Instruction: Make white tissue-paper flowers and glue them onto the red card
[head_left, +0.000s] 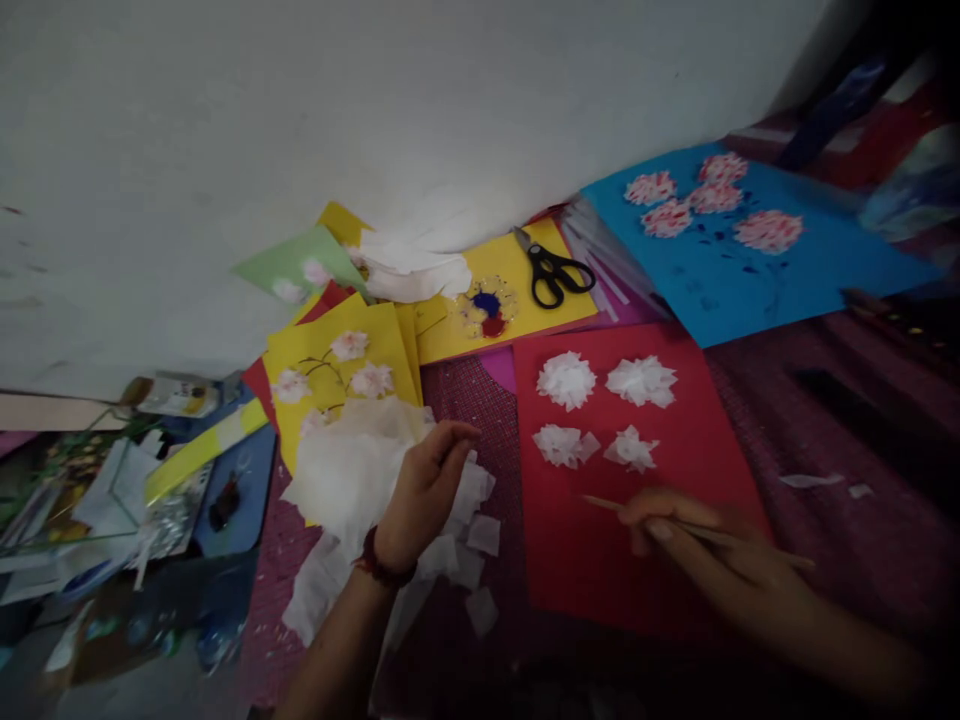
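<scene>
My right hand (720,560) is closed round a thin pale wooden stick (701,530) with a narrow tip. The tip is over a red sheet of paper (585,560), below several white tissue-paper flowers (566,380). Over a heap of white tissue paper (352,455), my left hand (431,480) is loosely curved, its thumb a little apart from the fingers and nothing visible in it. Small cut tissue squares (482,535) lie beside that hand. Blue and red paint blobs (487,305) sit on a yellow sheet behind, next to black-handled scissors (555,275).
A blue sheet (720,290) with red-and-white flowers lies at the back right. Yellow sheets (390,340) with pale flowers are stacked at left, partly under the tissue. A white wall (300,110) borders the back. Mixed craft supplies (120,490) crowd the far left.
</scene>
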